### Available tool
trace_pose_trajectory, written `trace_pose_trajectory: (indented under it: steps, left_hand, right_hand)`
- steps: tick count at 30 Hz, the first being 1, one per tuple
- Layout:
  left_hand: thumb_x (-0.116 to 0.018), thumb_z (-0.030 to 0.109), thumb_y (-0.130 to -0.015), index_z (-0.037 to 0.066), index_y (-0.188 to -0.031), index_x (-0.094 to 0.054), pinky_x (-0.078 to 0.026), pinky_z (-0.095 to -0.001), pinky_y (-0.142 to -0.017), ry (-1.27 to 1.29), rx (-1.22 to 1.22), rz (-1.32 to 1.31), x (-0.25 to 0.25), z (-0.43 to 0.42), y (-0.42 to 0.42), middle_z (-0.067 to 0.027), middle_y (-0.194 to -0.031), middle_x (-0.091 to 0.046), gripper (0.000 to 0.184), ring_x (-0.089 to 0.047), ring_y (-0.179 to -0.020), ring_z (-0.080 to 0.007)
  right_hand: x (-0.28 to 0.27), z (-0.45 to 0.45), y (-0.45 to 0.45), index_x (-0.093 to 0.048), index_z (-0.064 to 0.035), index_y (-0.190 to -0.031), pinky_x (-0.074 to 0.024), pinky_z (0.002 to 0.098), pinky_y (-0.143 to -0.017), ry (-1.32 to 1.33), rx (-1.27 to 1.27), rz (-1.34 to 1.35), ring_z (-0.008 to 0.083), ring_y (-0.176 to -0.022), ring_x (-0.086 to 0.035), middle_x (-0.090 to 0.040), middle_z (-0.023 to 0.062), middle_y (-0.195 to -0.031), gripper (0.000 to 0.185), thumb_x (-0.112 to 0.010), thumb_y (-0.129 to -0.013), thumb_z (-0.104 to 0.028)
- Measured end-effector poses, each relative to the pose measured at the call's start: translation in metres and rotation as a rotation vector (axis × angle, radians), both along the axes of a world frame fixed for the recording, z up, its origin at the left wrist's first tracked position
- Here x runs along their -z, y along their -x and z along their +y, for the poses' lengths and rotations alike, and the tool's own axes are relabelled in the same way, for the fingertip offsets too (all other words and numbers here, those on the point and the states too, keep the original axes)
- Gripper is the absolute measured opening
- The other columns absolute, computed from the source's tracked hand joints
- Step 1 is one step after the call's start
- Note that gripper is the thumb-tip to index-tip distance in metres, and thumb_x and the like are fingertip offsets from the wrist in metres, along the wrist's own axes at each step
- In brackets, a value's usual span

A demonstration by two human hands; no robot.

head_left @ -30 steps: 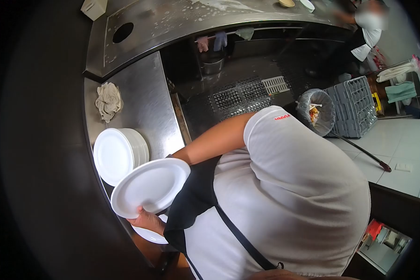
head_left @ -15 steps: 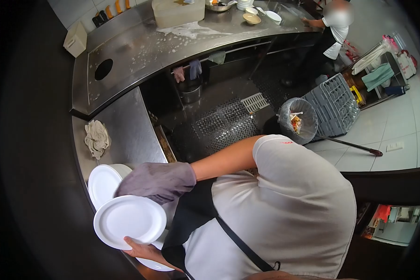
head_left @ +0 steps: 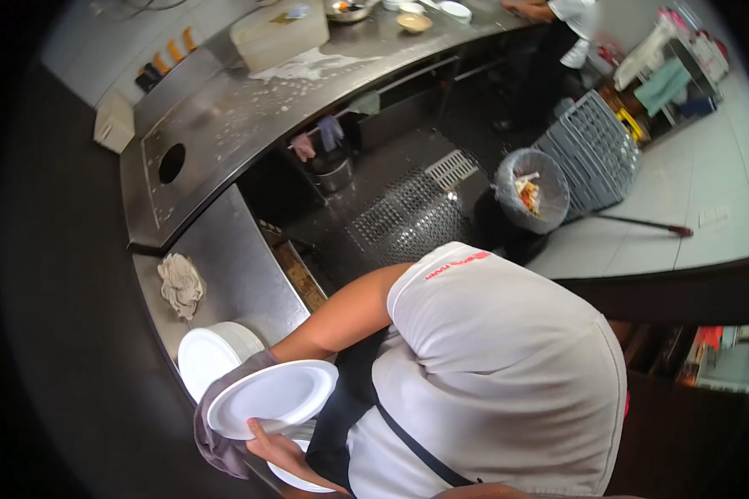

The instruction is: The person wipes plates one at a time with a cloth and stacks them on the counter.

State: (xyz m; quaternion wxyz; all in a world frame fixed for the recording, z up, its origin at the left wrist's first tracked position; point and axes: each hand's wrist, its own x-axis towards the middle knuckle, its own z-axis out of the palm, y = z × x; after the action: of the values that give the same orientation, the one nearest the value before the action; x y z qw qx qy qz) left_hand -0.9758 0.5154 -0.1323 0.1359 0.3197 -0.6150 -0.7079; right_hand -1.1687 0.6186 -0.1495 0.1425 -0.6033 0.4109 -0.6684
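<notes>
My left hand (head_left: 276, 449) grips the lower rim of a white oval plate (head_left: 270, 399), thumb on its upper face. The plate is tilted. A grey-purple cloth (head_left: 215, 453) lies around the plate's left edge and hangs below it. My right forearm (head_left: 312, 333) reaches down behind the plate; its hand is covered by the cloth and the plate, so the fingers are hidden. Just beyond stands a stack of white plates (head_left: 208, 358) on the counter. More white plates (head_left: 295, 478) show partly beneath my left hand.
A crumpled beige cloth (head_left: 181, 284) lies on the steel counter (head_left: 237, 241). Past it are a round hole (head_left: 171, 164) in the worktop and a plastic tub (head_left: 279, 37). A lined bin (head_left: 533, 191) and grey racks (head_left: 587, 154) stand on the floor. Another person (head_left: 558, 54) works at the far counter.
My right hand with the cloth has moved from beside the plate to behind its left edge. The plate has tilted and shifted right. The whole view has turned slightly.
</notes>
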Motion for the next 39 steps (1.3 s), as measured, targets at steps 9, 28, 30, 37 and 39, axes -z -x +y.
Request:
trace_pose_trajectory:
  steps: [9, 28, 30, 37, 39]
  left_hand:
    - [-0.065, 0.046, -0.098, -0.003, -0.146, -0.044, -0.049, -0.0472, -0.101, 0.194, -0.174, -0.126, 0.022, 0.019, 0.025, -0.0233, -0.133, -0.059, 0.072, -0.061, -0.117, -0.0365]
    - [-0.068, 0.007, -0.094, -0.007, -0.126, -0.06, -0.055, -0.0327, -0.081, 0.335, -0.758, 0.136, 0.035, 0.034, -0.032, -0.0149, -0.111, -0.068, 0.035, -0.066, -0.093, -0.0202]
    - [-0.071, 0.008, -0.093, -0.007, -0.122, -0.063, -0.055, -0.0314, -0.08, 0.32, -0.746, 0.117, 0.046, 0.02, -0.051, -0.0126, -0.107, -0.07, 0.033, -0.067, -0.091, -0.0184]
    - [-0.073, 0.019, -0.093, -0.007, -0.12, -0.065, -0.056, -0.0297, -0.08, 0.06, -0.462, 0.176, 0.014, 0.021, -0.055, -0.0118, -0.103, -0.072, 0.038, -0.068, -0.089, -0.0158]
    - [-0.076, 0.02, -0.09, -0.006, -0.124, -0.062, -0.055, -0.0322, -0.086, 0.008, -0.547, 0.26, 0.01, 0.025, -0.049, -0.0116, -0.106, -0.071, 0.045, -0.068, -0.096, -0.018]
  right_hand:
    - [0.046, 0.043, -0.017, -0.051, -0.002, -0.143, -0.0483, 0.0364, -0.107, -0.29, -0.154, -0.119, 0.0232, -0.12, -0.061, -0.056, 0.0139, -0.143, 0.052, -0.062, -0.096, -0.021]
    - [-0.066, 0.111, 0.007, -0.056, -0.0059, -0.139, -0.0594, 0.0303, -0.074, -1.188, -0.456, -0.851, 0.0187, -0.092, -0.07, -0.069, 0.0071, -0.115, 0.044, -0.057, -0.102, -0.03]
    - [-0.038, 0.097, 0.021, -0.061, -0.0061, -0.131, -0.0567, 0.0324, -0.078, -1.15, -0.267, -0.369, 0.023, -0.092, -0.069, -0.069, 0.0095, -0.115, 0.038, -0.062, -0.096, -0.021]
    - [-0.088, -0.011, -0.018, -0.067, -0.0044, -0.121, -0.0501, 0.0332, -0.096, -0.383, 0.147, 0.372, 0.0243, -0.105, -0.067, -0.071, 0.0139, -0.112, 0.033, -0.065, -0.089, -0.015]
    - [-0.044, -0.023, -0.026, -0.067, -0.0044, -0.12, -0.0505, 0.0333, -0.095, -0.409, 0.128, 0.486, 0.0247, -0.105, -0.067, -0.071, 0.0141, -0.111, 0.034, -0.066, -0.088, -0.015]
